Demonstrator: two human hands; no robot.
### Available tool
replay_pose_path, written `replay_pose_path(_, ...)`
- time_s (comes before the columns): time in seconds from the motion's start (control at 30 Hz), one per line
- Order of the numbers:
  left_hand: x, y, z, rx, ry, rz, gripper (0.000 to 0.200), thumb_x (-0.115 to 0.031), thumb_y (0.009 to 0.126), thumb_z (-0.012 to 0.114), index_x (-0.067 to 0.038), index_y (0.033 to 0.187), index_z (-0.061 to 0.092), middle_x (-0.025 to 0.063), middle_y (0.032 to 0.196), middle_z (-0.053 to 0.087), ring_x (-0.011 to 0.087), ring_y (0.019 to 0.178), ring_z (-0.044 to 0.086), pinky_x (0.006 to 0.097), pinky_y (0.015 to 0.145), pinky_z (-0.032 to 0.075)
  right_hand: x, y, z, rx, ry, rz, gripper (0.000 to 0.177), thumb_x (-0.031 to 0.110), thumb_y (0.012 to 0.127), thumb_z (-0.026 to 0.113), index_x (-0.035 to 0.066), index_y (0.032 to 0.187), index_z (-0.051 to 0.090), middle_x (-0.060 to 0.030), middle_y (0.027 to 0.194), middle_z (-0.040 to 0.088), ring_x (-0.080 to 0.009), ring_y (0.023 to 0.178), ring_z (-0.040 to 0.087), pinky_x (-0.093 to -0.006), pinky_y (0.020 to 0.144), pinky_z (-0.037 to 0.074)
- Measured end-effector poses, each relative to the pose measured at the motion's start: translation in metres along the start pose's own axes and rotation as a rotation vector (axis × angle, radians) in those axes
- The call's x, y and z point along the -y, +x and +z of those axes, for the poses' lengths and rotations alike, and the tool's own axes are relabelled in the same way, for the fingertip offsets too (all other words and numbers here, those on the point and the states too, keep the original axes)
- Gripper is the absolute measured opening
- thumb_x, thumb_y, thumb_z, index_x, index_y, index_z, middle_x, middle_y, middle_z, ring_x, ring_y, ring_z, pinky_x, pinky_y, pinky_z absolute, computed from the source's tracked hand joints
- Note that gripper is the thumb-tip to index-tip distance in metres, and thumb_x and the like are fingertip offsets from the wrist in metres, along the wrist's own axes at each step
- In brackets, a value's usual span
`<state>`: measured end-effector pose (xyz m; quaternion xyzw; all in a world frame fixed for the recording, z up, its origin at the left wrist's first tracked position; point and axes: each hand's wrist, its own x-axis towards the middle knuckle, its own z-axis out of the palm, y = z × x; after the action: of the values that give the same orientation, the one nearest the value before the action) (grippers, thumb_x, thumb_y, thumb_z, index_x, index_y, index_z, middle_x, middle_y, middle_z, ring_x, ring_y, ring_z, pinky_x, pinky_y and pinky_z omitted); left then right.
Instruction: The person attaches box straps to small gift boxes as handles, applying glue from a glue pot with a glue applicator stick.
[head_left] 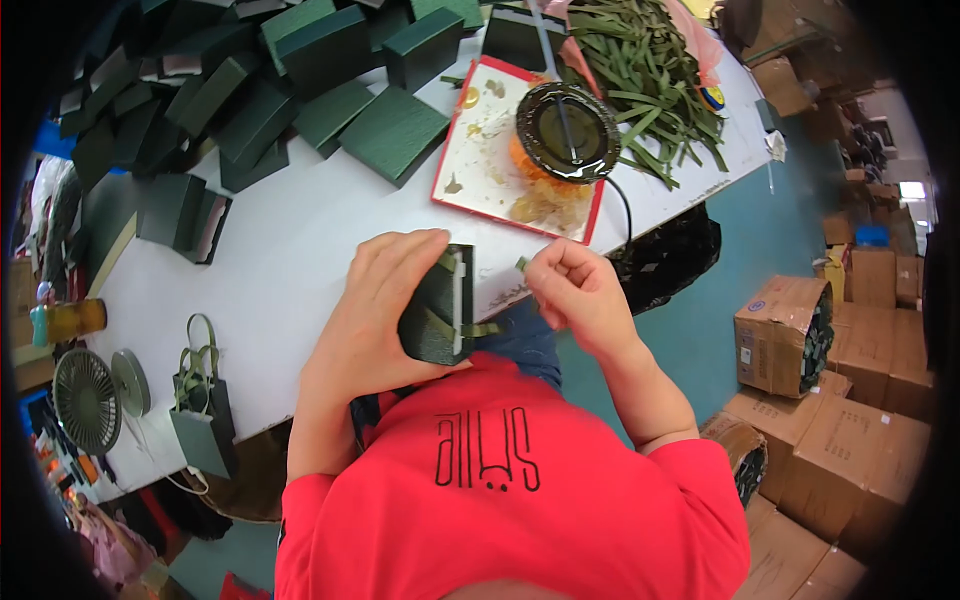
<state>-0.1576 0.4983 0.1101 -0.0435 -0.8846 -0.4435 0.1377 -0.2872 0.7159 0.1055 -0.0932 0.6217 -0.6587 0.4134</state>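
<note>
Our left hand (372, 312) clasps the green box (425, 318) between thumb and fingers. Beside it, our right hand (583, 292) pinches a strip (522, 264).

We wear a bright red T-shirt (610, 520) at six o'clock, its short sleeves (690, 480) toward seven and four, with thin black lettering (527, 450) on the chest, two black dots (496, 487), and blue denim (527, 345) just past twelve from the lettering.

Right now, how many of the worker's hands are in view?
2: the left hand is around a green box; the right hand, apart from that box, pinches a green strip. Neither is hidden.
</note>
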Motion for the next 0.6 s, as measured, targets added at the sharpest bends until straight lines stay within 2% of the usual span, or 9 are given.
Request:
replay_pose_path(0.1,-0.001,0.001,-0.001,0.045,-0.059,0.031,0.100,-0.022,0.052,0.091,-0.006,0.140,0.045,0.0120,0.138,0.051,0.0374,0.123,0.046,0.0458,0.102,0.040,0.003,0.001,0.010,0.122,-0.036,0.089,0.014,0.016,0.093,0.067,0.003,0.090,0.061,0.0043,0.066,0.055,-0.0023,0.052,0.046,-0.0188,0.047,0.032)
replay_pose_path(0.23,-0.001,-0.001,0.000,0.063,-0.073,0.042,0.099,-0.023,0.053,0.091,-0.006,0.140,0.045,0.0120,0.137,0.051,0.0373,0.123,0.046,0.0458,0.102,0.040,0.009,0.006,0.015,0.177,-0.104,0.156,0.017,0.018,0.094,0.068,0.003,0.089,0.061,0.0064,0.068,0.056,-0.0002,0.055,0.044,-0.0179,0.049,0.031)
replay_pose_path(0.43,-0.002,-0.001,0.000,0.068,-0.075,0.059,0.098,-0.023,0.053,0.090,-0.006,0.139,0.047,0.0119,0.137,0.052,0.0364,0.123,0.046,0.0457,0.102,0.040,0.005,0.011,0.021,0.181,-0.101,0.121,0.017,0.016,0.094,0.068,0.003,0.086,0.061,0.0067,0.072,0.059,0.0015,0.065,0.048,-0.0169,0.056,0.038)
replay_pose_path(0.6,-0.003,-0.001,0.000,0.069,-0.049,0.073,0.090,-0.021,0.056,0.087,-0.007,0.137,0.050,0.0106,0.135,0.053,0.0345,0.122,0.047,0.0446,0.102,0.039,0.003,0.013,0.019,0.186,-0.175,0.122,0.018,0.016,0.093,0.068,0.002,0.084,0.061,0.0032,0.072,0.062,-0.0002,0.066,0.052,-0.0178,0.058,0.041)
